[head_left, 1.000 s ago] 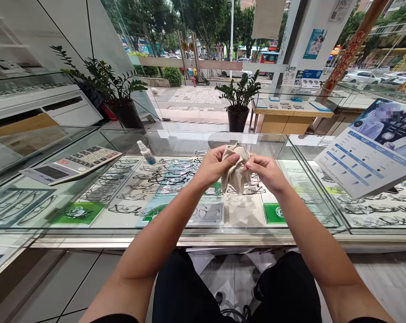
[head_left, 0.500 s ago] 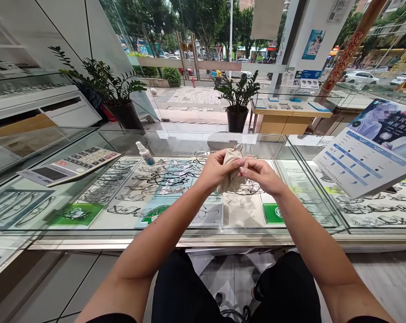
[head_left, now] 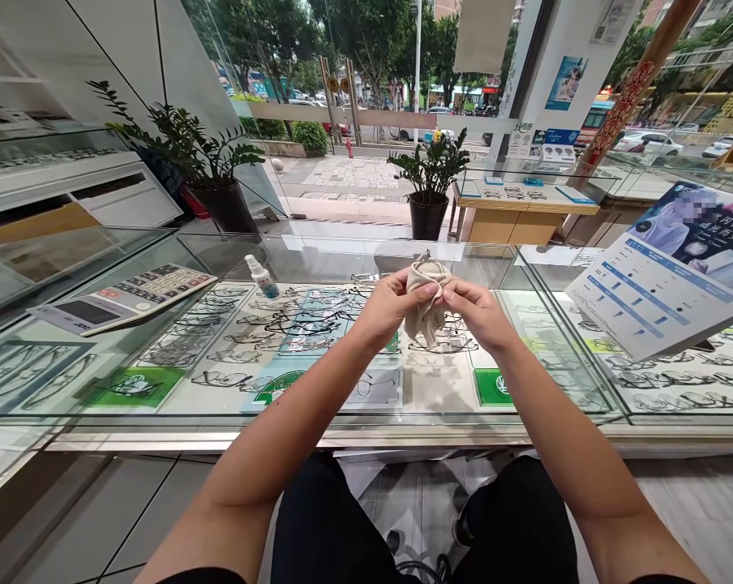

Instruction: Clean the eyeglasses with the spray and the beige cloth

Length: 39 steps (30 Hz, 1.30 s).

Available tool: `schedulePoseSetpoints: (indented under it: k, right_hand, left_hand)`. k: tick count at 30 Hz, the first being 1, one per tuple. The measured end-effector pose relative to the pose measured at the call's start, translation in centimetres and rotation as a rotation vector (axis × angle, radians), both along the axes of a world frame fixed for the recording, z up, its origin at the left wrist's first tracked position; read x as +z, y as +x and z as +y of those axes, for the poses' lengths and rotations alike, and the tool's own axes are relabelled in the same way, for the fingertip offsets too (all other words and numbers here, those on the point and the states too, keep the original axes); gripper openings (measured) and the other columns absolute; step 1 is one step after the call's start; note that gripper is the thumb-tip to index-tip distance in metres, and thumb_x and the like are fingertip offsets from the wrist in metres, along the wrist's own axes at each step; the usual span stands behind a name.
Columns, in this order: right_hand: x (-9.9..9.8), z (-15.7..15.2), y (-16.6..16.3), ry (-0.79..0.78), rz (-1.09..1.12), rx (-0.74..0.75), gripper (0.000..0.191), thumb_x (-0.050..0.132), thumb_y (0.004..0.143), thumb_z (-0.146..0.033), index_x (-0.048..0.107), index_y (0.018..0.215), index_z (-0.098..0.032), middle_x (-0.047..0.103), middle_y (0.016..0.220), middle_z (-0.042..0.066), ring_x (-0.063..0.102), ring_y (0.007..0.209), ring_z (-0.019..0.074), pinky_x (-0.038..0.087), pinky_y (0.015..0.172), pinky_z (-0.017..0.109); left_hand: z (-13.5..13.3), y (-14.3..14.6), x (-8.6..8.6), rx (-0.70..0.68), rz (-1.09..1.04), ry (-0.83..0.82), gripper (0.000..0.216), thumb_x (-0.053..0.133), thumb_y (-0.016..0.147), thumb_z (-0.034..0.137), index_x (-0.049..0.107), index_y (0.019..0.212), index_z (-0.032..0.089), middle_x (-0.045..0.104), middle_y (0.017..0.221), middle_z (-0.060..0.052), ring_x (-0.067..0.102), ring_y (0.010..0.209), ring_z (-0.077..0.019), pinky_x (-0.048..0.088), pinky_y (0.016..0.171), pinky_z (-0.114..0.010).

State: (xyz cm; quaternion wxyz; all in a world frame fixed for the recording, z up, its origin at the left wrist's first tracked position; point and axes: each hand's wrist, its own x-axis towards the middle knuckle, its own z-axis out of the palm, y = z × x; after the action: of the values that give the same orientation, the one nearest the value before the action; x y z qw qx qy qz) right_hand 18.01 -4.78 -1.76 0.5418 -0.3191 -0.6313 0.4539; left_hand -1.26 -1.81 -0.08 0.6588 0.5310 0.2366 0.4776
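Above the glass counter, a beige cleaning cloth [head_left: 424, 320] is bunched between my two hands. My left hand [head_left: 387, 308] is closed on the cloth, thumb pressed over its front. A pair of eyeglasses [head_left: 428, 258] is partly wrapped in it; only a thin rim and part of the frame show at the top. At the right edge of the cloth, my right hand [head_left: 473, 312] pinches the frame with thumb and forefinger. The lenses are mostly hidden by the cloth.
The glass display counter [head_left: 354, 422] holds rows of spectacle frames. On its top stand a white spray bottle [head_left: 261, 277], a calculator [head_left: 126, 298] at left and a tilted leaflet [head_left: 670, 272] at right. Potted plants [head_left: 428, 215] stand beyond.
The cloth has shifted and hangs differently, with more of the eyeglasses' rim showing at the top. My right hand has moved slightly up and right; my left hand stays nearly in place.
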Motion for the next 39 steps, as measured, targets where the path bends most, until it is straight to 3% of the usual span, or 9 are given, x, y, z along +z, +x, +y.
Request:
schedulePoseSetpoints:
  k: [8, 17, 21, 28, 32, 35, 39]
  right_hand:
    - [0.1, 0.1, 0.3, 0.008, -0.081, -0.008, 0.050, 0.083, 0.089, -0.074, 0.080, 0.083, -0.024, 0.066, 0.090, 0.003, 0.059, 0.089, 0.0215, 0.050, 0.086, 0.037]
    - [0.1, 0.1, 0.4, 0.063, -0.109, 0.079, 0.048, 0.082, 0.093, -0.070, 0.081, 0.082, -0.024, 0.069, 0.103, 0.007, 0.064, 0.107, 0.0269, 0.052, 0.100, 0.042]
    - [-0.1, 0.1, 0.3, 0.091, -0.132, 0.090, 0.045, 0.078, 0.097, -0.068, 0.083, 0.088, -0.024, 0.069, 0.104, 0.007, 0.065, 0.106, 0.0263, 0.051, 0.101, 0.043]
    - [0.3, -0.2, -0.2, 0.061, -0.118, 0.077, 0.047, 0.081, 0.094, -0.069, 0.081, 0.081, -0.023, 0.069, 0.098, 0.005, 0.062, 0.099, 0.0242, 0.049, 0.095, 0.040]
    - [0.6, -0.2, 0.1, -0.013, -0.034, 0.079, 0.045, 0.085, 0.089, -0.066, 0.081, 0.077, -0.023, 0.067, 0.093, 0.004, 0.059, 0.094, 0.0229, 0.048, 0.093, 0.039]
    - [0.7, -0.3, 0.4, -0.059, 0.030, 0.070, 0.043, 0.088, 0.085, -0.064, 0.082, 0.075, -0.022, 0.066, 0.088, 0.003, 0.058, 0.089, 0.0213, 0.047, 0.091, 0.037]
    - [0.4, -0.2, 0.1, -0.105, 0.081, 0.057, 0.043, 0.092, 0.081, -0.064, 0.082, 0.075, -0.023, 0.066, 0.086, 0.003, 0.058, 0.090, 0.0215, 0.047, 0.090, 0.036]
  left_hand:
    - [0.1, 0.2, -0.4, -0.007, -0.005, 0.035, 0.058, 0.112, 0.056, 0.038, 0.085, 0.103, 0.017, 0.077, 0.084, -0.002, 0.066, 0.074, -0.0142, 0.056, 0.071, -0.027]
    - [-0.4, 0.1, 0.2, 0.104, 0.046, 0.110, 0.050, 0.112, 0.055, 0.044, 0.083, 0.082, 0.014, 0.076, 0.070, -0.003, 0.067, 0.059, -0.0148, 0.057, 0.060, -0.027]
    - [-0.7, 0.5, 0.5, 0.139, 0.021, 0.139, 0.053, 0.111, 0.056, 0.053, 0.079, 0.076, 0.015, 0.074, 0.064, -0.002, 0.065, 0.053, -0.0142, 0.054, 0.054, -0.026]
    - [-0.1, 0.4, 0.3, 0.224, 0.036, 0.218, 0.061, 0.097, 0.073, 0.073, 0.075, 0.071, 0.016, 0.068, 0.059, -0.001, 0.060, 0.052, -0.0121, 0.049, 0.053, -0.025]
    - [0.6, -0.6, 0.4, 0.075, 0.097, 0.257, 0.063, 0.090, 0.081, 0.076, 0.076, 0.076, 0.015, 0.071, 0.066, -0.004, 0.062, 0.058, -0.0140, 0.051, 0.057, -0.026]
    - [0.9, -1.1, 0.6, -0.032, 0.097, 0.256, 0.056, 0.096, 0.080, 0.068, 0.079, 0.085, 0.015, 0.075, 0.075, -0.005, 0.065, 0.065, -0.0147, 0.053, 0.061, -0.025]
    - [0.6, -0.5, 0.4, 0.012, 0.065, 0.221, 0.054, 0.109, 0.063, 0.052, 0.080, 0.091, 0.016, 0.075, 0.078, -0.002, 0.063, 0.066, -0.0128, 0.051, 0.061, -0.023]
